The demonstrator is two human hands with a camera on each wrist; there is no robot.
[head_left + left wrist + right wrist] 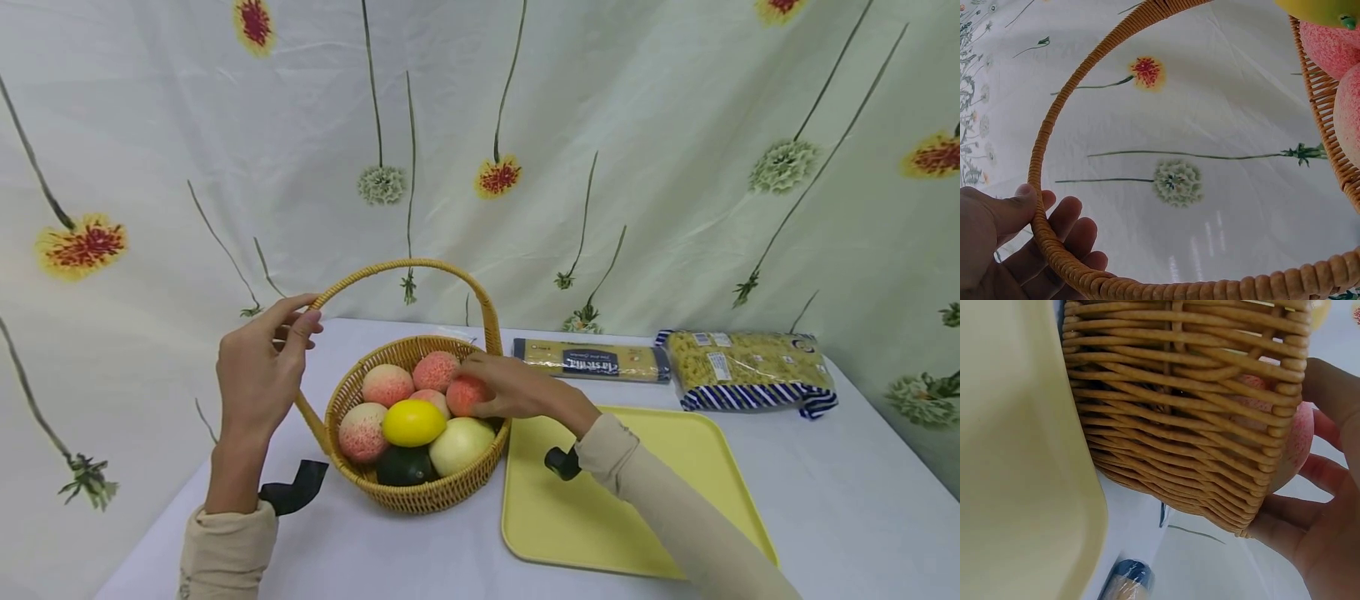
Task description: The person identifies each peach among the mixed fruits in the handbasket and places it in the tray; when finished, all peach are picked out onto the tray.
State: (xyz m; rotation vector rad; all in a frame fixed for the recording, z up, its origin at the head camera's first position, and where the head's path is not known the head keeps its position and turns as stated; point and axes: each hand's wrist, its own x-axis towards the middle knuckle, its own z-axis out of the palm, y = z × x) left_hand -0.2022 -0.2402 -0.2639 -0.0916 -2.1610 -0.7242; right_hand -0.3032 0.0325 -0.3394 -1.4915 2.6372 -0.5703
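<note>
The left hand (262, 367) pinches the arched handle (420, 263) of the wicker basket (435, 500) on its left side, thumb against fingers, probably to steady it. The right hand (517, 385) reaches over the basket's right rim, thumb and fingers curled round a reddish peach (467, 395); coming from that side likely keeps the forearm off the other fruit. The peach sits inside the basket, at its right edge; the rim partly hides the fingers in the right wrist view, so how firm the hold is I can't tell.

The peach is round and deep coral in the head view, speckled pink in the wrist view. Beside it in the basket lie paler peaches (387, 385), a bright yellow lemon (414, 423), a pale round fruit (461, 446) and a dark green one (405, 467). A yellow tray (690, 454) lies just right of the basket, perhaps placed for easy reach.
</note>
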